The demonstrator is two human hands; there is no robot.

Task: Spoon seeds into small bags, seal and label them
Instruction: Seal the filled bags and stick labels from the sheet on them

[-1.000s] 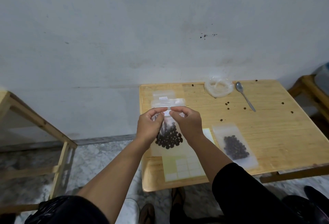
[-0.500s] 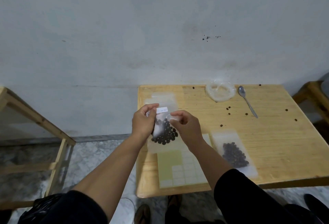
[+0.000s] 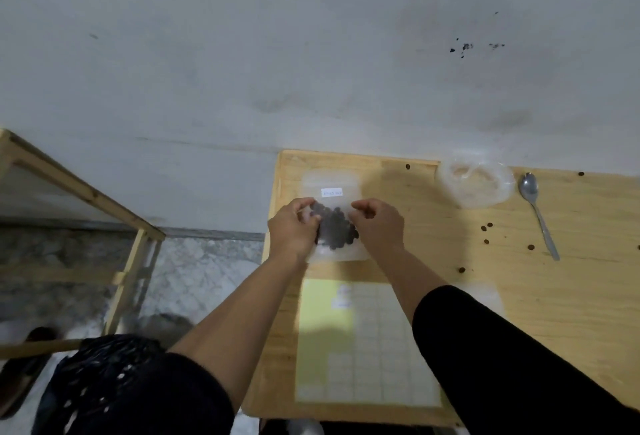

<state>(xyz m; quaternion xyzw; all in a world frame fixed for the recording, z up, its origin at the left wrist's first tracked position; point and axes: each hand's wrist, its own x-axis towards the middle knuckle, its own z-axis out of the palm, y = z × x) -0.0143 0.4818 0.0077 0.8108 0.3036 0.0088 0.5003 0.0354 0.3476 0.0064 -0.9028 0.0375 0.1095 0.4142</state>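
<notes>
A small clear bag of dark seeds [image 3: 336, 227] lies flat at the back left of the wooden table [image 3: 571, 296]. It rests on a flat clear bag bearing a white label [image 3: 331, 192]. My left hand [image 3: 294, 228] grips the seed bag's left edge with curled fingers. My right hand [image 3: 379, 223] has its fingers curled at the right edge, pinching it. The metal spoon [image 3: 536, 213] lies at the back right, away from both hands. A sheet of blank labels [image 3: 363, 341] sits near the front edge, between my forearms.
A crumpled clear plastic bag [image 3: 474, 180] sits by the wall beside the spoon. Loose seeds [image 3: 486, 227] are scattered on the table's right half. Another clear bag [image 3: 485, 296] shows partly behind my right sleeve. A wooden frame [image 3: 86, 192] stands to the left, across a floor gap.
Both hands have lowered the seed bag from in front of me onto the bags at the table's back left. The camera has tipped down and nearer.
</notes>
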